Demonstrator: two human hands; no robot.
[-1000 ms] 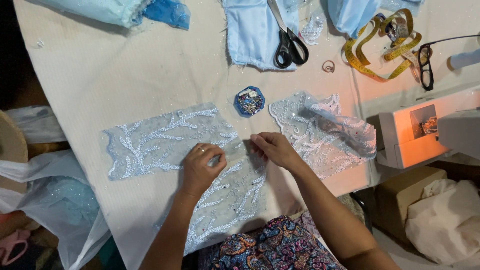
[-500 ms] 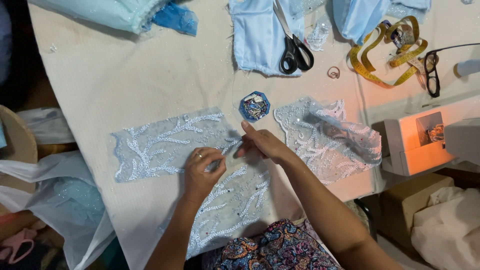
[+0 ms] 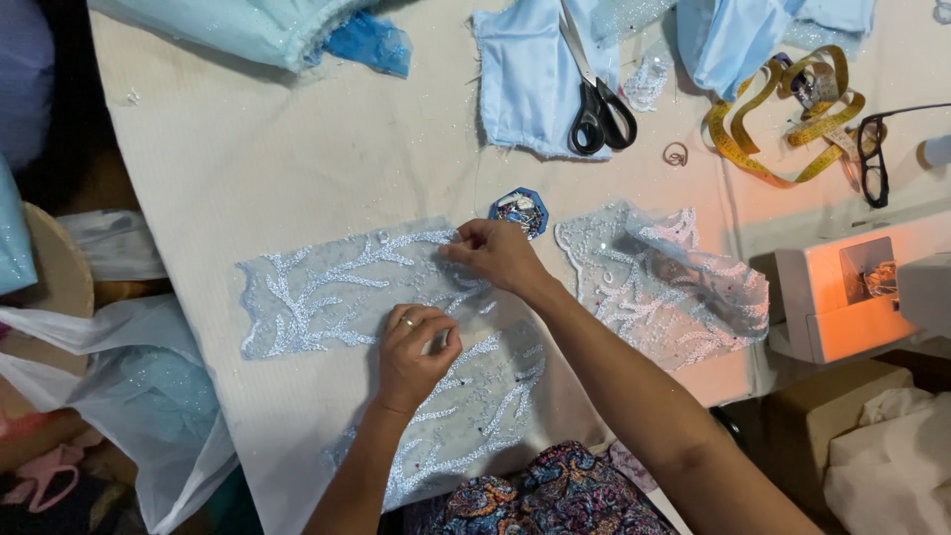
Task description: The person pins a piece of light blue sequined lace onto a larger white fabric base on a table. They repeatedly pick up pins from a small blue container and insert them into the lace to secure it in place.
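Observation:
A long piece of pale blue lace with white branch embroidery lies across the cream table and hangs over its near edge. My left hand, a ring on one finger, rests curled on the lace's middle. My right hand pinches the lace at its far edge, close to a small blue hexagonal dish of pins. A second, folded lace piece lies to the right.
Black-handled scissors lie on a blue satin piece. A yellow tape measure, glasses and a white sewing machine are at the right. Plastic bags sit left of the table.
My right hand has moved left and away from me, from the lace's middle to its far edge near the pin dish. My left hand has curled up on the lace.

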